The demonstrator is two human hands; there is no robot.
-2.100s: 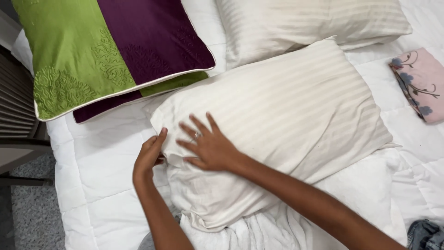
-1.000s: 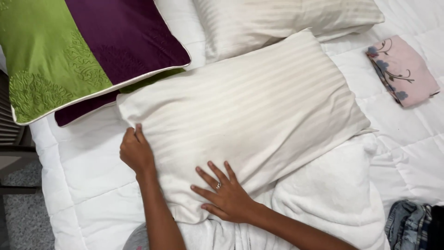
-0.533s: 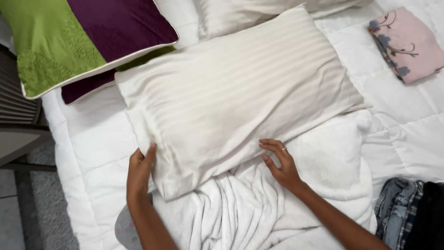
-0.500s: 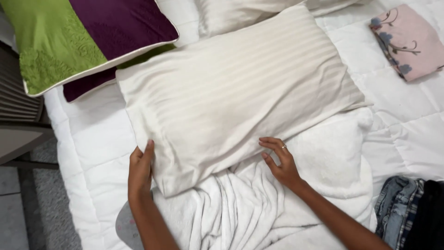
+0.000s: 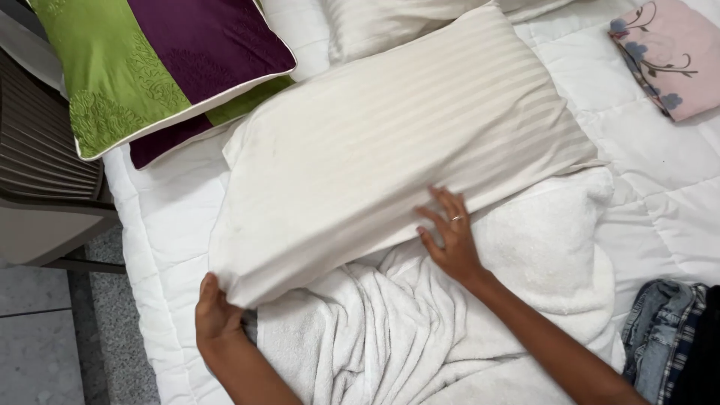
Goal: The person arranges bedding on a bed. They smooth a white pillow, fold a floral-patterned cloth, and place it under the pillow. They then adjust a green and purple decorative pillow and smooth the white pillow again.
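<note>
A bed [image 5: 660,195] covered by a white quilted comforter fills most of the view. Across its middle lies a large cream striped pillow [image 5: 390,150], set at a slant, with its near edge overlapping a crumpled white towel [image 5: 465,322] that spreads toward the foot of the view. A green and purple cushion [image 5: 157,60] sits at the upper left, its corner just beside the pillow's far-left end. A second striped pillow [image 5: 390,22] shows behind, partly cut off. A folded pink floral cloth [image 5: 671,56] rests at the upper right, well apart from the pillow, and a piece of denim clothing [image 5: 664,330] lies at the lower right edge. The left hand [image 5: 217,315] grips the pillow's near-left corner, its fingers [image 5: 208,289] curled under the fabric and mostly hidden. The right hand [image 5: 450,240] presses flat on the pillow's near edge, fingers spread and released, with a ring on one.
</note>
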